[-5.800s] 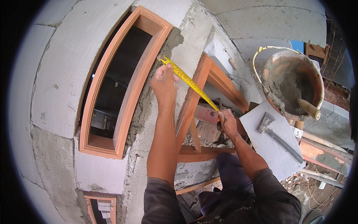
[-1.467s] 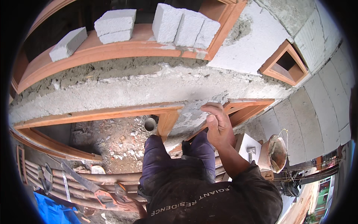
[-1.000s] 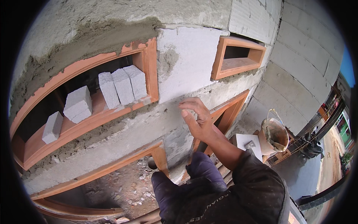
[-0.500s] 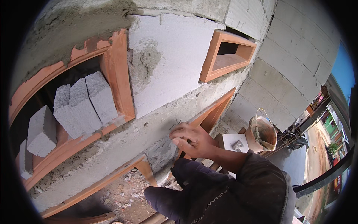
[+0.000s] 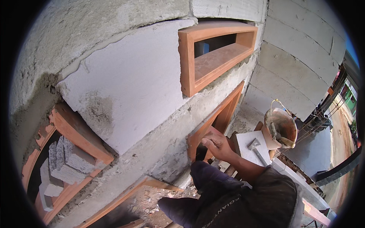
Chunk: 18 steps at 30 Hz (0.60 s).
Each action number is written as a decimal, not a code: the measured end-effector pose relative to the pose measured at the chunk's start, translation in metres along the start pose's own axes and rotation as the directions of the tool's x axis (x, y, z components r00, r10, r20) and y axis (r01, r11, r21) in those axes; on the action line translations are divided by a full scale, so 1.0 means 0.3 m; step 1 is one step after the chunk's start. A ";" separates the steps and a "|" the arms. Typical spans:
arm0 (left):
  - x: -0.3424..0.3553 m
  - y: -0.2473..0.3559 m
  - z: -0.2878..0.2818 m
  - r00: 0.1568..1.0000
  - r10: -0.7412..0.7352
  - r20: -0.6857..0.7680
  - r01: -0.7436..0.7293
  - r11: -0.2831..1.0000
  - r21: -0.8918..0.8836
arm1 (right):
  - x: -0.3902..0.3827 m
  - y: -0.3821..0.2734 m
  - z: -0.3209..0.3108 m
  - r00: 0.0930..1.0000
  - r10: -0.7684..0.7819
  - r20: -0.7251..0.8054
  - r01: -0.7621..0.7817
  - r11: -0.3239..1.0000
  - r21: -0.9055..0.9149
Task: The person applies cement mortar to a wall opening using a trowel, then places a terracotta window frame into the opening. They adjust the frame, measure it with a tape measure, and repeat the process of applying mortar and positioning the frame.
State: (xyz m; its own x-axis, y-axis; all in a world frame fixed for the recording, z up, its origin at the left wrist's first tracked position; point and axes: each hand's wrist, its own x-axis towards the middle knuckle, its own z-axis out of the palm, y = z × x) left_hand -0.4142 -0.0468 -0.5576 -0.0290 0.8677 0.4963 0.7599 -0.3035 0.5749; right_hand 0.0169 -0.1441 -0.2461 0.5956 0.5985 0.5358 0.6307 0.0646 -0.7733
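Note:
My right hand (image 5: 216,144) is low in the head view, fingers curled, in front of an orange wooden frame (image 5: 198,140) in the lower wall; whether it holds anything is hidden. My left hand is out of view. Just right of the hand, a hatchet-like tool (image 5: 258,152) with a long handle lies on a white board (image 5: 247,138). Beside it stands a mortar-stained bucket (image 5: 284,125) with a trowel handle (image 5: 286,142) at its rim. A small orange window frame (image 5: 186,62) sits in the wall above a pale block (image 5: 133,83).
Cut grey block pieces (image 5: 72,161) rest in a window opening at lower left. My knees are above rubble (image 5: 148,205). A block wall (image 5: 294,64) turns the corner at right, with rebar (image 5: 315,129), a dark curved bar (image 5: 336,171) and a road (image 5: 342,148) beyond.
The view has swung toward the corner, bringing the small window larger and shifting the block pieces down-left. The tape and saw seen earlier are out of view. My right hand has drawn lower, fingers more curled.

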 end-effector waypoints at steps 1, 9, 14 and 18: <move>0.000 -0.004 -0.007 1.000 -0.003 -0.020 0.003 1.000 0.007 | 0.037 0.000 -0.043 0.995 -0.060 -0.077 0.057 0.997 -0.048; -0.051 -0.094 -0.188 0.987 -0.013 -0.163 0.028 0.995 0.092 | 0.479 -0.197 -0.453 0.768 0.035 -0.640 0.201 0.935 0.292; 0.216 0.306 -0.224 0.983 -0.016 -0.184 0.038 0.992 0.118 | 0.740 -0.184 -0.625 0.747 0.150 -0.648 0.211 0.871 0.444; 0.626 0.945 -0.256 0.886 0.418 -0.202 -0.450 0.880 -0.153 | 0.853 -0.140 -0.662 0.790 0.249 -0.561 0.215 0.744 0.633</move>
State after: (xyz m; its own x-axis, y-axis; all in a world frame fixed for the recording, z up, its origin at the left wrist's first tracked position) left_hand -0.2542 -0.0002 -0.2517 0.1609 0.5617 0.8115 0.5819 -0.7181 0.3817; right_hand 0.2416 -0.1524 -0.0091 0.9062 0.0410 0.4209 0.2825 0.6820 -0.6746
